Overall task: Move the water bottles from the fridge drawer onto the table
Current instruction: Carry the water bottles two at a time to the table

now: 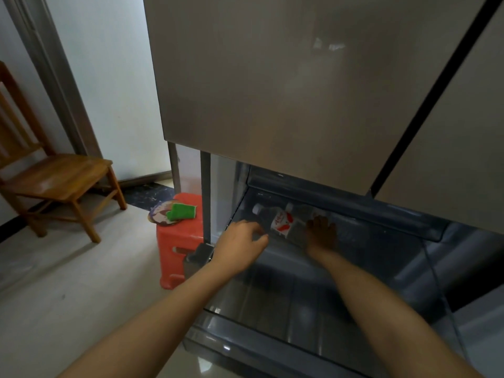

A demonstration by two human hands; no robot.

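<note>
The fridge drawer [272, 347] stands pulled out below the grey fridge doors. At its back lie two clear water bottles with red-and-white labels, caps pointing left. My left hand [240, 241] reaches in beside the left bottle [278, 221], fingers apart and just short of it. My right hand [321, 234] lies over the right bottle [300, 214], fingers spread on its body; whether they are closed around it I cannot tell. No table is in view.
The closed upper fridge doors [272, 91] overhang the drawer. Left of the fridge stands a red plastic stool [177, 241] carrying a round fan and a green cloth [181, 212]. A wooden chair [54, 181] is at the far left on a tiled floor.
</note>
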